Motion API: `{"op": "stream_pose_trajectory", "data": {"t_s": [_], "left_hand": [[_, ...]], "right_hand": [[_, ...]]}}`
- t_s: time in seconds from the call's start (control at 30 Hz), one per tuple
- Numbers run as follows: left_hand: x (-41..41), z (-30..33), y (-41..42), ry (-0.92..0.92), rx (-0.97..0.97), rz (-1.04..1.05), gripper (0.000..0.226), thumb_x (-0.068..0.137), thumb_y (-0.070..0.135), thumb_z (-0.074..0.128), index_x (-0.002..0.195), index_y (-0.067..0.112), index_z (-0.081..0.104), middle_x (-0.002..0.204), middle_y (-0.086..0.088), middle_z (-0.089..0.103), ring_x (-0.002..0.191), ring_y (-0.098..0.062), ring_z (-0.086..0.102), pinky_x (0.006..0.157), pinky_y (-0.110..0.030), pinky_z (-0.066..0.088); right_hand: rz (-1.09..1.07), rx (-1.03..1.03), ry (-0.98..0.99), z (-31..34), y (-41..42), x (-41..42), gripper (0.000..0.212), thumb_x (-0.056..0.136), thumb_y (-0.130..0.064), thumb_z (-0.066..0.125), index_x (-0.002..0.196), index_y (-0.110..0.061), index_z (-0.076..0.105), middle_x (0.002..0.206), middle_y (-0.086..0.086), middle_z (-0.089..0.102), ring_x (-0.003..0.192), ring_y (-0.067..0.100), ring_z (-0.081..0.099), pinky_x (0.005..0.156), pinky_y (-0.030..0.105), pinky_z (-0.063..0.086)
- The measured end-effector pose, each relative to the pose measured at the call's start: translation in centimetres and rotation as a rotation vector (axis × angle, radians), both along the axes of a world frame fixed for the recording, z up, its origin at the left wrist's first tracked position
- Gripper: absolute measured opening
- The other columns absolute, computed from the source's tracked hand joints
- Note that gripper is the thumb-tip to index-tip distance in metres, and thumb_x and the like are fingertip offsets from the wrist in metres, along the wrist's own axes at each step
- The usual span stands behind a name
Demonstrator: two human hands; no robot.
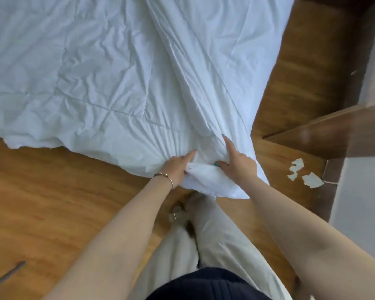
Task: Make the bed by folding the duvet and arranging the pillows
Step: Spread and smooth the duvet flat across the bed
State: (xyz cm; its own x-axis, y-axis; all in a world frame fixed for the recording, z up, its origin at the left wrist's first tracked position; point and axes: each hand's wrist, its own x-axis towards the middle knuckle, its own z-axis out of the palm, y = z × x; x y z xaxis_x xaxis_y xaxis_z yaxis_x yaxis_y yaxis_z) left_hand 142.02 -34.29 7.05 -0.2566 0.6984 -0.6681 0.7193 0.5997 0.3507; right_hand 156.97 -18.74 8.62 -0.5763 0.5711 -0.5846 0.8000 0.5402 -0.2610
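A white, wrinkled duvet (100, 68) covers the upper part of the head view, with a fold ridge running diagonally from top centre down to my hands. Its near corner (212, 182) hangs off the bed edge above the floor. My left hand (179, 167), with a thin bracelet on the wrist, pinches that corner from the left. My right hand (238, 162) grips the bunched cloth from the right, its index finger stretched along the fold. No pillows are in view.
Wooden floor (52, 202) lies below and to the left. A wooden ledge or step (333, 135) juts in at the right, beside a pale wall. Torn white scraps (305, 176) lie on the floor at right. My legs stand below the corner.
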Motion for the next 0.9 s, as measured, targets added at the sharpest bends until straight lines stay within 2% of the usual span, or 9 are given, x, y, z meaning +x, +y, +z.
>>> {"op": "stream_pose_trajectory", "data": {"t_s": [0.13,0.2,0.3,0.4,0.5,0.67,0.77,0.83,0.9], "left_hand": [[5.2,0.0,-4.8,-0.117,-0.085,-0.036,0.081,0.092,0.013,0.055,0.153,0.034,0.006,0.127,-0.009,0.054,0.114,-0.030,0.052,0.092,-0.036,0.042],[6.9,-0.8,-7.3,-0.174,-0.182,-0.081,0.089,0.090,0.023,0.060,0.151,0.041,-0.002,0.136,-0.006,0.046,0.122,-0.028,0.047,0.097,-0.038,0.039],[7.2,-1.5,-9.1,-0.165,-0.207,-0.090,0.095,0.084,0.047,0.063,0.150,0.041,-0.004,0.154,0.001,0.024,0.139,-0.024,0.031,0.108,-0.047,0.027],[7.1,-1.0,-8.4,-0.059,-0.037,0.007,0.072,0.091,0.040,0.050,0.152,0.033,0.011,0.153,0.002,0.027,0.137,-0.025,0.033,0.108,-0.042,0.030],[7.7,0.1,-6.2,-0.079,-0.002,0.043,0.064,0.096,0.032,0.044,0.152,0.027,0.013,0.154,-0.001,0.026,0.136,-0.026,0.033,0.107,-0.041,0.034],[9.9,1.7,-2.0,-0.172,-0.036,0.246,0.064,0.098,0.031,0.043,0.153,0.021,0.012,0.154,-0.003,0.024,0.138,-0.026,0.030,0.108,-0.044,0.036],[11.5,2.2,-0.1,-0.131,-0.038,0.366,0.050,0.096,0.023,0.042,0.144,0.014,0.029,0.145,-0.005,0.038,0.130,-0.026,0.040,0.102,-0.042,0.040],[12.8,2.0,1.1,-0.036,-0.088,0.431,0.039,0.095,0.021,0.041,0.133,0.011,0.038,0.138,-0.007,0.043,0.123,-0.027,0.046,0.096,-0.041,0.044],[14.4,1.6,2.5,-0.027,-0.190,0.517,0.039,0.095,0.023,0.041,0.131,0.009,0.040,0.134,-0.009,0.047,0.120,-0.029,0.050,0.092,-0.040,0.045]], "right_hand": [[0.038,-0.069,-0.179,-0.5,-4.7,5.6,0.084,0.088,-0.057,0.051,0.147,-0.050,-0.009,0.088,-0.001,0.059,0.074,0.025,0.059,0.059,0.033,0.042],[-0.010,-0.104,-0.264,-1.2,-6.5,8.4,0.091,0.085,-0.067,0.049,0.145,-0.050,-0.017,0.107,0.000,0.054,0.090,0.028,0.062,0.066,0.035,0.044],[-0.138,-0.136,-0.346,-2.3,-6.9,9.5,0.103,0.076,-0.078,0.050,0.145,-0.048,-0.019,0.137,0.006,0.035,0.120,0.031,0.049,0.090,0.045,0.043],[-0.161,-0.140,-0.255,-1.7,-6.7,8.3,0.100,0.077,-0.076,0.052,0.145,-0.050,-0.015,0.156,0.001,0.013,0.140,0.029,0.027,0.106,0.052,0.035],[-0.110,-0.139,-0.172,0.1,-6.9,6.7,0.093,0.083,-0.068,0.053,0.149,-0.046,-0.010,0.160,-0.006,0.009,0.143,0.026,0.024,0.105,0.051,0.036],[-0.068,-0.209,-0.167,1.7,-6.5,6.0,0.084,0.088,-0.057,0.056,0.153,-0.026,0.012,0.157,0.000,0.023,0.139,0.026,0.030,0.103,0.046,0.037],[-0.040,-0.267,-0.208,1.6,-4.9,6.8,0.072,0.091,-0.053,0.055,0.146,-0.014,0.030,0.147,0.007,0.039,0.132,0.027,0.040,0.101,0.039,0.040],[-0.020,-0.316,-0.256,1.1,-3.2,7.9,0.066,0.092,-0.052,0.053,0.142,-0.013,0.038,0.143,0.007,0.044,0.128,0.026,0.044,0.101,0.039,0.042],[0.005,-0.345,-0.306,0.4,-1.1,9.6,0.063,0.092,-0.052,0.051,0.140,-0.014,0.041,0.141,0.006,0.045,0.127,0.026,0.045,0.100,0.039,0.042]]}}
